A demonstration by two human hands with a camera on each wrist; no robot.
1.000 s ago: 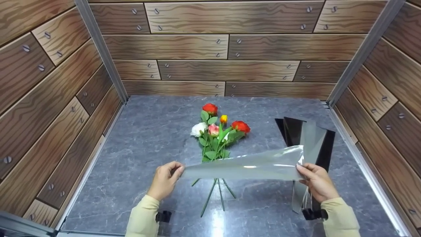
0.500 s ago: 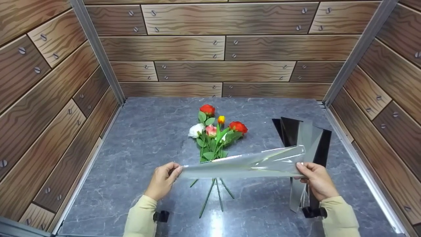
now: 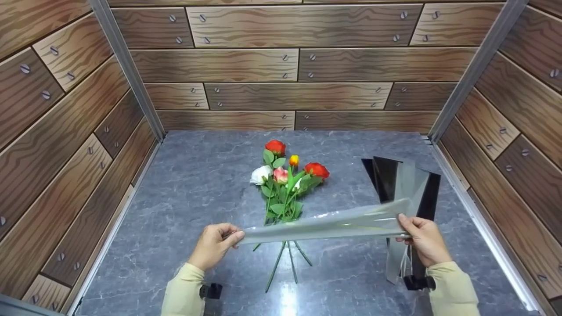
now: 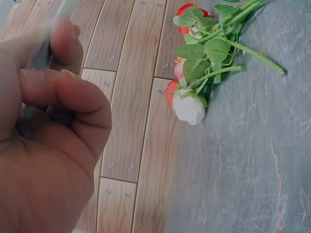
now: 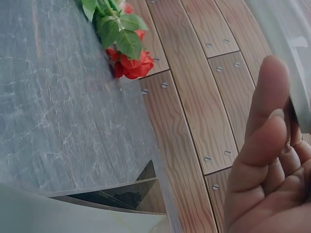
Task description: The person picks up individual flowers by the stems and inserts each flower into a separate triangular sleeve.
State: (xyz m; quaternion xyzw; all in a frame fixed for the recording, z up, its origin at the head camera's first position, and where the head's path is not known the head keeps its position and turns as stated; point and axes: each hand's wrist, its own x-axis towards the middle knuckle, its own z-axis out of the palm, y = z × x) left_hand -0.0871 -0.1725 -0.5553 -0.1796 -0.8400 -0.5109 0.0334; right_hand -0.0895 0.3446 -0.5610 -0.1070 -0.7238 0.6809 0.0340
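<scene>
A clear plastic flower sleeve [image 3: 325,229] is stretched between both hands, above the flower stems. My left hand [image 3: 214,243] pinches its narrow end between thumb and curled fingers. At the wide end, my right hand [image 3: 426,239] grips the sleeve with the thumb on top. Behind the sleeve lies a loose bunch of flowers: a white rose [image 3: 261,175], red blooms [image 3: 316,170], a pink bloom [image 3: 281,175] and an orange-yellow bud [image 3: 294,160]. Green stems [image 3: 274,272] spread toward me; the sleeve covers their middle. In the left wrist view, curled fingers [image 4: 82,97] partly hide the sleeve.
Black and clear wrapping sleeves [image 3: 428,197] lie fanned on the right of the grey marbled table [image 3: 197,184], partly behind my right hand. Wood-print panels [image 3: 263,94] wall the back and both sides, with metal posts [image 3: 478,66] at the corners.
My left hand has come down and slightly left with the narrow end. The sleeve's upper edge has dropped, and it looks narrower. The head view has shifted slightly; the flowers stay put.
</scene>
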